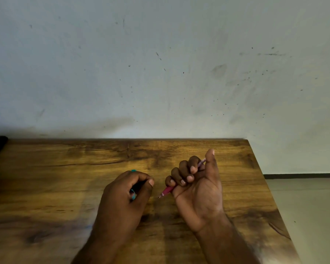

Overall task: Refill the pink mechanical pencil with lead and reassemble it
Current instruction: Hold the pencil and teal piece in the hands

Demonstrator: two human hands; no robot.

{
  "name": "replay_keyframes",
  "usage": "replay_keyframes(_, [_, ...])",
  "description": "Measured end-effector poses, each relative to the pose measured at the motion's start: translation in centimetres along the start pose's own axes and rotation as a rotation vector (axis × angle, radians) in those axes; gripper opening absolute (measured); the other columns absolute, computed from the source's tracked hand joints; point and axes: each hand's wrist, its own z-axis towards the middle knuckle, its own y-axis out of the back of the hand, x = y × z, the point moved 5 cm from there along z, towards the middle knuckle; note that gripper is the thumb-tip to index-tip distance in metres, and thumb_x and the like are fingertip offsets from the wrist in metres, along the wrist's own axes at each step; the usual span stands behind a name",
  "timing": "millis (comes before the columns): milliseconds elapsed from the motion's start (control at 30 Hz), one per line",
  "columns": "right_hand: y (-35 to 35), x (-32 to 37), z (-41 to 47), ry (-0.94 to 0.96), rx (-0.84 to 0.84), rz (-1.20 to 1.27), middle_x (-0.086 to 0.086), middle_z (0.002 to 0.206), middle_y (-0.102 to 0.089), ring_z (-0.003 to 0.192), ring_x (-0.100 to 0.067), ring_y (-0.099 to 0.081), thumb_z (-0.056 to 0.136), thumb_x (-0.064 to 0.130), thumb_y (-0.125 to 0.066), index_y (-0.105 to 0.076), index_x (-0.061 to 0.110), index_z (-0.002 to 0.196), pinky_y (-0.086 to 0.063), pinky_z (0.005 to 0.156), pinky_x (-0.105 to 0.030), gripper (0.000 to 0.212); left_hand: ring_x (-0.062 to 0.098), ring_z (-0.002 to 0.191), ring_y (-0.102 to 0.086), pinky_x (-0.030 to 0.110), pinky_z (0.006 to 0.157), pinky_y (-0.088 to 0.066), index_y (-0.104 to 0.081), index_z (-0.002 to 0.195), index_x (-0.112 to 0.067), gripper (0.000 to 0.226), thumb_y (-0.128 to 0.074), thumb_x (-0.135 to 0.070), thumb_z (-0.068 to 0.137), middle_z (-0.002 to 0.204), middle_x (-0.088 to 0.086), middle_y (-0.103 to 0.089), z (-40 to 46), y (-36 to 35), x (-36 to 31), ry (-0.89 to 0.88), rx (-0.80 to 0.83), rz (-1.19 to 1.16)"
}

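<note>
right hand (196, 187) fisted round pink pencil (167, 191), tip toward left, above table (65, 168) | left hand (128, 193) curled on teal-ended case (133, 194) | pencil likely light, slick, lead brittle: hold at grip

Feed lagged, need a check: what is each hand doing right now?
Left hand: closed around a small teal-and-dark object; what it is cannot be told.
Right hand: closed around the pink mechanical pencil, tip pointing down-left.
</note>
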Motion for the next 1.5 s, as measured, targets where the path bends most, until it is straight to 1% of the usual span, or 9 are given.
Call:
replay_keyframes(233, [0.10, 0.19, -0.10, 0.027, -0.041, -0.032, 0.001, 0.055, -0.027, 0.054, -0.015, -0.025, 0.101, 0.055, -0.048, -0.040, 0.016, 0.062, -0.029, 0.058, -0.035, 0.056, 0.007, 0.082, -0.067, 0.017, 0.064, -0.049, -0.072, 0.081, -0.034, 0.015, -0.072, -0.022, 0.090, 0.084, -0.017, -0.069, 0.05, 0.05, 0.20, 0.003, -0.003, -0.026])
replay_keyframes(367, [0.09, 0.18, -0.17, 0.023, -0.035, 0.000, 0.000, 0.056, -0.029, 0.055, -0.015, -0.026, 0.100, 0.059, -0.047, -0.044, 0.015, 0.064, -0.030, 0.059, -0.035, 0.057, 0.008, 0.082, -0.067, 0.025, 0.064, -0.051, -0.072, 0.081, -0.034, 0.015, -0.072, -0.023, 0.090, 0.083, -0.017, -0.069, -0.01, 0.08, 0.19, 0.002, -0.008, -0.031])
replay_keyframes(533, [0.16, 0.29, -0.17, 0.041, -0.042, -0.013, 0.001, 0.055, -0.028, 0.055, -0.015, -0.025, 0.102, 0.052, -0.047, -0.042, 0.016, 0.062, -0.031, 0.059, -0.035, 0.054, 0.004, 0.082, -0.066, 0.020, 0.066, -0.049, -0.072, 0.084, -0.034, 0.012, -0.071, -0.025, 0.090, 0.085, -0.020, -0.069, -0.05, 0.11, 0.17, 0.012, 0.003, -0.019])
replay_keyframes(667, [0.05, 0.25, -0.06, 0.033, -0.031, 0.006, 0.000, 0.056, -0.029, 0.055, -0.015, -0.026, 0.101, 0.056, -0.047, -0.045, 0.015, 0.063, -0.031, 0.059, -0.035, 0.056, 0.004, 0.083, -0.066, 0.015, 0.066, -0.048, -0.072, 0.083, -0.034, 0.014, -0.071, -0.023, 0.091, 0.084, -0.020, -0.068, -0.03, 0.17, 0.15, 0.003, 0.005, -0.006])
replay_keyframes(833, [0.05, 0.34, -0.01, 0.047, -0.039, -0.011, 0.000, 0.054, -0.028, 0.053, -0.015, -0.025, 0.103, 0.051, -0.046, -0.042, 0.015, 0.061, -0.030, 0.057, -0.035, 0.056, 0.006, 0.082, -0.067, 0.018, 0.064, -0.049, -0.072, 0.081, -0.035, 0.014, -0.072, -0.024, 0.089, 0.086, -0.020, -0.069, 0.02, 0.04, 0.30, 0.030, -0.016, -0.026])
replay_keyframes(933, [0.14, 0.18, 0.08, 0.039, -0.034, 0.001, 0.000, 0.054, -0.029, 0.052, -0.015, -0.026, 0.102, 0.054, -0.046, -0.044, 0.015, 0.062, -0.030, 0.057, -0.034, 0.056, 0.009, 0.081, -0.067, 0.026, 0.064, -0.052, -0.073, 0.080, -0.035, 0.016, -0.073, -0.021, 0.089, 0.085, -0.018, -0.069, -0.03, 0.01, 0.37, 0.024, -0.020, -0.043])
replay_keyframes(1200, [0.22, 0.24, 0.05, 0.048, -0.041, 0.006, 0.001, 0.054, -0.029, 0.054, -0.015, -0.026, 0.102, 0.051, -0.047, -0.043, 0.016, 0.062, -0.031, 0.058, -0.034, 0.054, 0.005, 0.083, -0.066, 0.019, 0.067, -0.049, -0.072, 0.082, -0.035, 0.014, -0.070, -0.024, 0.091, 0.085, -0.021, -0.068, -0.03, 0.07, 0.21, 0.018, 0.002, -0.011])
replay_keyframes(1333, [0.20, 0.22, -0.09, 0.046, -0.042, 0.005, 0.001, 0.056, -0.029, 0.056, -0.015, -0.026, 0.102, 0.054, -0.047, -0.043, 0.016, 0.063, -0.032, 0.059, -0.035, 0.055, 0.005, 0.085, -0.066, 0.025, 0.069, -0.052, -0.072, 0.083, -0.034, 0.011, -0.069, -0.027, 0.091, 0.085, -0.020, -0.068, -0.09, 0.12, 0.07, 0.015, 0.001, -0.016])
replay_keyframes(1500, [0.22, 0.30, -0.06, 0.044, -0.049, 0.028, 0.001, 0.056, -0.029, 0.055, -0.015, -0.026, 0.102, 0.054, -0.048, -0.043, 0.016, 0.064, -0.031, 0.059, -0.035, 0.054, 0.006, 0.083, -0.066, 0.025, 0.067, -0.051, -0.071, 0.081, -0.035, 0.013, -0.069, -0.026, 0.091, 0.083, -0.019, -0.068, -0.07, 0.08, 0.05, 0.013, -0.004, -0.014])
